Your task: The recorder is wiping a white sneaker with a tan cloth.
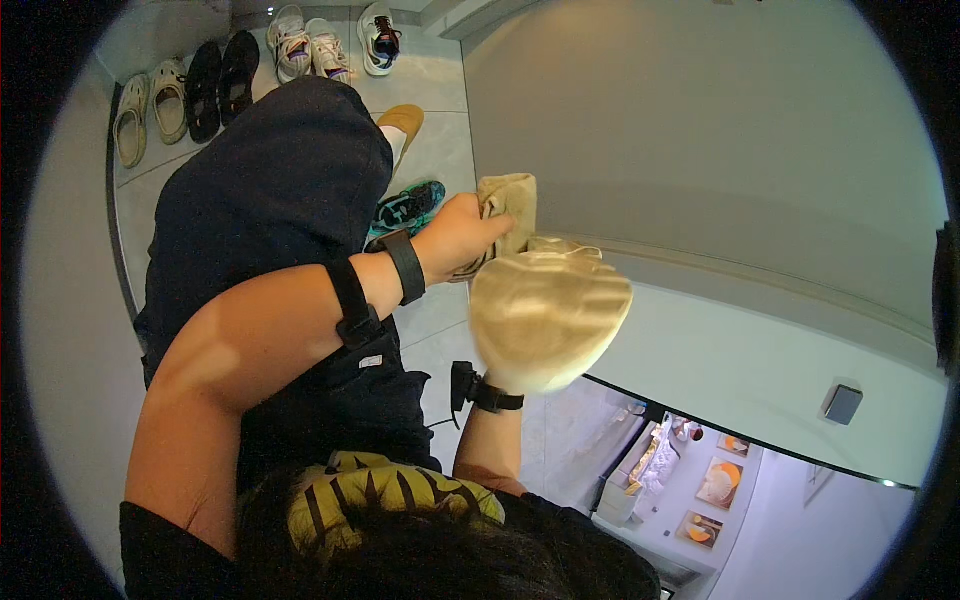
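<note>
My left hand (463,229), with two black straps on its wrist and forearm, is closed on a folded tan cloth (517,199). Just below the cloth is a shiny, gold-coloured item (551,311), blurred, its exact kind unclear. It hangs in the air above my right wrist (504,396), which wears a black strap with a small device. The item hides my right hand, which seems to hold it from beneath or behind. The upper edge of the gold item touches or overlaps the cloth. A black and teal sneaker (409,206) stands on the floor beyond my left hand.
Along the far wall stand beige clogs (170,112), black shoes (203,90) and white sneakers (290,45), with another sneaker (379,41) nearby. My foot wears a tan slipper (405,120). A grey panel (697,112) rises at the right, above a white surface with a small grey box (844,405).
</note>
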